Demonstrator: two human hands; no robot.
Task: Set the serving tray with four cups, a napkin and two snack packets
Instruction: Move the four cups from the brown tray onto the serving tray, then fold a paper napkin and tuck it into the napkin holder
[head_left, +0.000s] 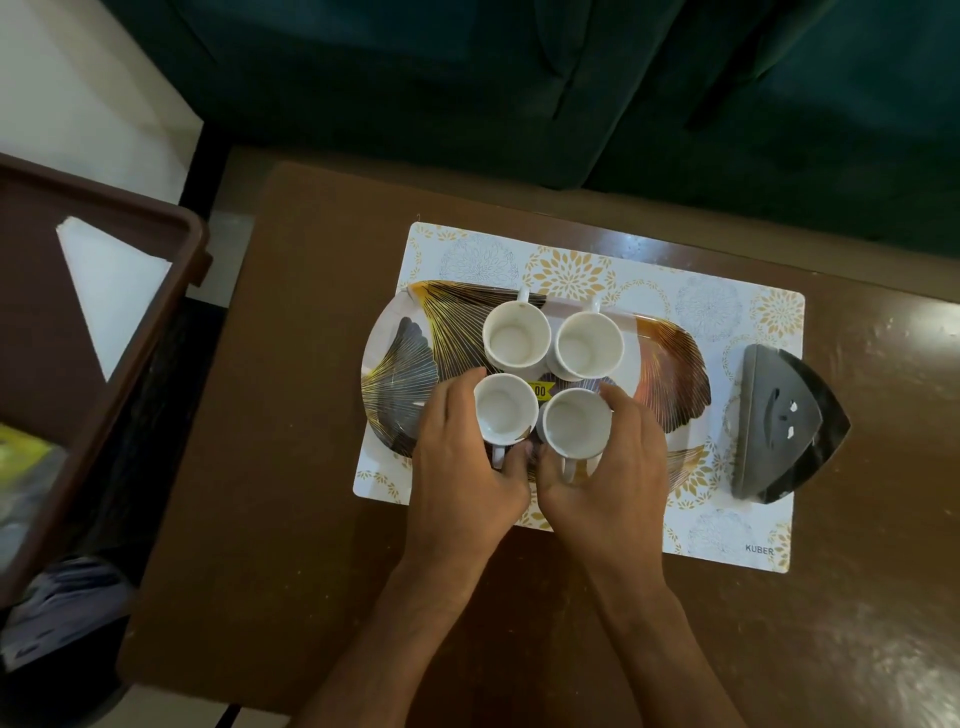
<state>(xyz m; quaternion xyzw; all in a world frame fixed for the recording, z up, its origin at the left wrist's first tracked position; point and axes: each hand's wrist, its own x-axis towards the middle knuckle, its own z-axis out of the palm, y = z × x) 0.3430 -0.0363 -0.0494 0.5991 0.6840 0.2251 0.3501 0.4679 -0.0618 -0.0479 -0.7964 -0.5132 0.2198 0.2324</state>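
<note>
Both forearms reach forward; left hand (460, 457) and right hand (613, 467) each curl, seemingly in grip.

Four white cups stood upright and empty in a close two-by-two cluster on the oval leaf-patterned serving tray (395, 358), the far-left cup (516, 334) and far-right cup (589, 344) with handles pointing away, the near-left cup (505, 408) and near-right cup (575, 423) with handles pointing toward the person.
</note>
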